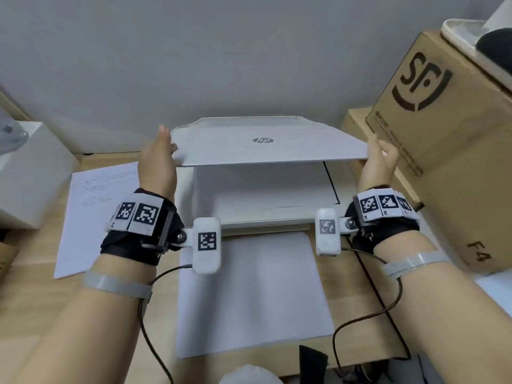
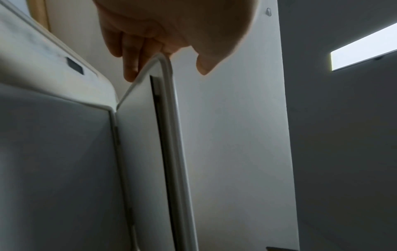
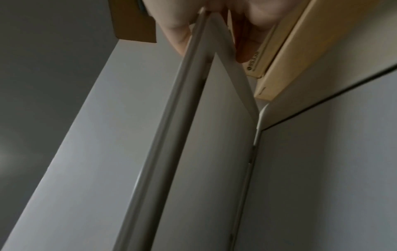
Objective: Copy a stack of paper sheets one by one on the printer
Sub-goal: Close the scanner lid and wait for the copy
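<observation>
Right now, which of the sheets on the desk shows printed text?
The left sheet, beside the printer under the left hand, shows faint text lines. The front sheet looks blank.

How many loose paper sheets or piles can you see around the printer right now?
3: a printed sheet left of the printer, a blank sheet in front of it, and one on the scanner bed. Each may hide more sheets.

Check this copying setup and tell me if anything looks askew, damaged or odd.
Nothing looks damaged or spilled. The left hand and right hand hold the printer lid half-raised over a sheet on the glass. Only the printed sheet left of the printer lies slightly skewed.
</observation>
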A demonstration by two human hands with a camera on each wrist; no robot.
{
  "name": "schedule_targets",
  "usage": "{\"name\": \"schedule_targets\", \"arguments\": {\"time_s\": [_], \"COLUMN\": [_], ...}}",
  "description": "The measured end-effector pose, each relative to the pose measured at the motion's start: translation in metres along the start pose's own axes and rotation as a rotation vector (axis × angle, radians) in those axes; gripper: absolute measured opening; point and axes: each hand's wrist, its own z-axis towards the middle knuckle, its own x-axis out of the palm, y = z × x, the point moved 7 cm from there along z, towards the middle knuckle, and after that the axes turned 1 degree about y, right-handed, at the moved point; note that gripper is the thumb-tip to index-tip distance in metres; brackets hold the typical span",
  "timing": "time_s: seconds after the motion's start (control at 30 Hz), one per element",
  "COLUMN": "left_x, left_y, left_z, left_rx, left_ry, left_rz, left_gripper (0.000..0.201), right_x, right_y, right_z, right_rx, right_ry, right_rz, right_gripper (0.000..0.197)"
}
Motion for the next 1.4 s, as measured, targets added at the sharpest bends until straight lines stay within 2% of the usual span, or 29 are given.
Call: {"name": "schedule_targets", "arguments": {"time_s": [0.1, 0.2, 0.27, 0.4, 0.53, 0.7, 0.87, 0.93, 1.07, 1.2, 1.4], "left_x": [-0.002, 0.001, 0.005, 0.011, 0.015, 0.014, 0.015, 0.013, -0.004, -0.024, -0.03], "left_y": [0.016, 0.034, 0.045, 0.051, 0.052, 0.056, 0.061, 0.057, 0.042, 0.045, 0.054], "left_z": [-0.014, -0.029, -0.035, -0.043, -0.046, -0.047, -0.051, -0.05, -0.035, -0.009, 0.006], "left_rx": [-0.014, -0.041, -0.046, 0.042, 0.119, 0.164, 0.194, 0.216, 0.271, 0.186, 0.13], "left_ry": [0.028, 0.094, 0.133, 0.161, 0.198, 0.188, 0.196, 0.205, 0.155, 0.176, 0.294], "left_rz": [0.118, 0.253, 0.338, 0.637, 0.763, 1.003, 1.176, 1.21, 1.139, 1.268, 1.386], "left_gripper": [0.051, 0.087, 0.094, 0.082, 0.076, 0.063, 0.057, 0.052, 0.025, 0.04, 0.034], "right_x": [-0.011, -0.015, -0.017, -0.018, -0.015, -0.005, 0.004, 0.004, 0.006, 0.006, 0.007], "right_y": [-0.017, -0.034, -0.042, -0.056, -0.06, -0.067, -0.078, -0.079, -0.079, -0.078, -0.077], "right_z": [-0.004, -0.004, -0.004, -0.002, -0.003, -0.004, -0.005, -0.005, -0.006, -0.007, -0.008], "right_rx": [-0.051, -0.045, -0.046, -0.138, -0.229, -0.273, -0.235, -0.207, -0.212, -0.213, -0.212], "right_ry": [0.001, 0.018, 0.036, 0.101, 0.12, 0.19, 0.361, 0.391, 0.396, 0.392, 0.387], "right_rz": [-0.127, -0.24, -0.341, -0.633, -0.844, -1.104, -1.372, -1.404, -1.444, -1.453, -1.462], "right_gripper": [0.026, 0.039, 0.041, 0.037, 0.036, 0.04, 0.048, 0.049, 0.049, 0.049, 0.049]}}
